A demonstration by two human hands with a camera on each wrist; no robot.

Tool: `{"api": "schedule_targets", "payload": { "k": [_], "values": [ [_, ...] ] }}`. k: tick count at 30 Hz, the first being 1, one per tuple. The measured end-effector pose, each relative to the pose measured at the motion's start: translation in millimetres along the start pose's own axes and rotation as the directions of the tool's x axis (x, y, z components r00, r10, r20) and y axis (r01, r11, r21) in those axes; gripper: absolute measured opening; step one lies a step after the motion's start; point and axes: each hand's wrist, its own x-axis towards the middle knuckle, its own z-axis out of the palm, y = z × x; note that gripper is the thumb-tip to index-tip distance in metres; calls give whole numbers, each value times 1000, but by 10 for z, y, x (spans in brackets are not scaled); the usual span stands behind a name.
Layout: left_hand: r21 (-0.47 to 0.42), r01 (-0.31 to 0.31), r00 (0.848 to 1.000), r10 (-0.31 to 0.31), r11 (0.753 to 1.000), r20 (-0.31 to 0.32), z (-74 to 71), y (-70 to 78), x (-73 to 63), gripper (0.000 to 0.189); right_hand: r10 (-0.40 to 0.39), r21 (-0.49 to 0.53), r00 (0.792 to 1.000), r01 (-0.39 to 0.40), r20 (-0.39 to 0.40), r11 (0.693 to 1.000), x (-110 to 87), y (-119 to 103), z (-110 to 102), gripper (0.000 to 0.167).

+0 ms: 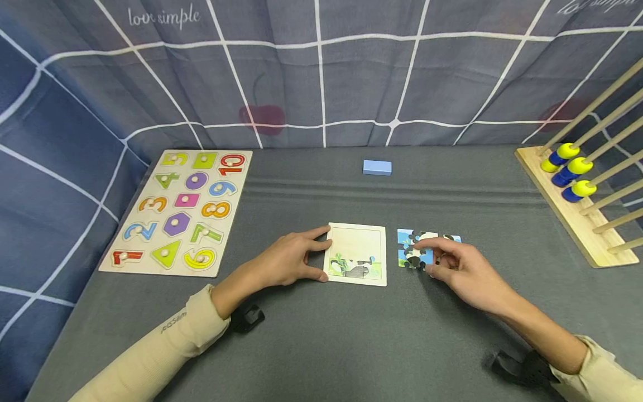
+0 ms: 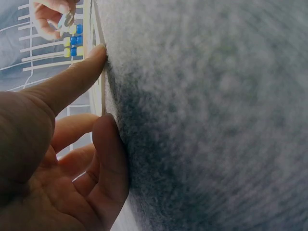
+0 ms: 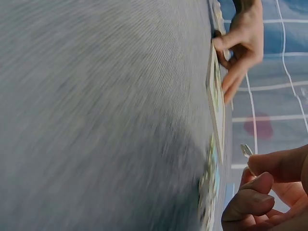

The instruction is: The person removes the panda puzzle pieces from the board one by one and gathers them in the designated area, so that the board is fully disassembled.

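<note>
In the head view a square wooden puzzle board [image 1: 358, 240] lies flat, pale in its upper part, with a panda picture across the lower part. My left hand [image 1: 286, 257] rests at its left side, fingertips and thumb spread along the edge. To the right of the board lie several panda jigsaw pieces [image 1: 404, 237], partly covered by my right hand [image 1: 464, 273]. That hand pinches a small jigsaw piece [image 3: 246, 150] between thumb and fingertips, held above the other pieces in the right wrist view. Its picture side is hidden.
A wooden number-and-shape board [image 1: 188, 184] with knobbed pieces lies at the left. A blue block [image 1: 377, 167] sits near the back. On the right stands a wooden bead frame [image 1: 567, 218] with upright rods and blue and yellow beads. A checked curtain [image 1: 351, 84] hangs behind the table.
</note>
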Motion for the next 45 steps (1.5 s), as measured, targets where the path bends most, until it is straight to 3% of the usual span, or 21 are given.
{"api": "schedule_targets", "payload": {
  "k": [14,18,27,45],
  "values": [
    [-20,4,1000,-5,1000,-14,-8,16,-2,70,51,-58,997,-54,-55,997,-284,294,-329,34],
    [-22,4,1000,-5,1000,-16,-3,6,3,70,35,-138,998,-43,-54,989,-294,370,-368,33],
    [-36,3,1000,-3,999,-15,0,6,6,70,-24,-302,998,7,-52,953,-283,420,-382,35],
    [-31,4,1000,-5,1000,-3,0,9,10,70,-72,-402,994,33,-82,915,-292,448,-341,34]
  ]
}}
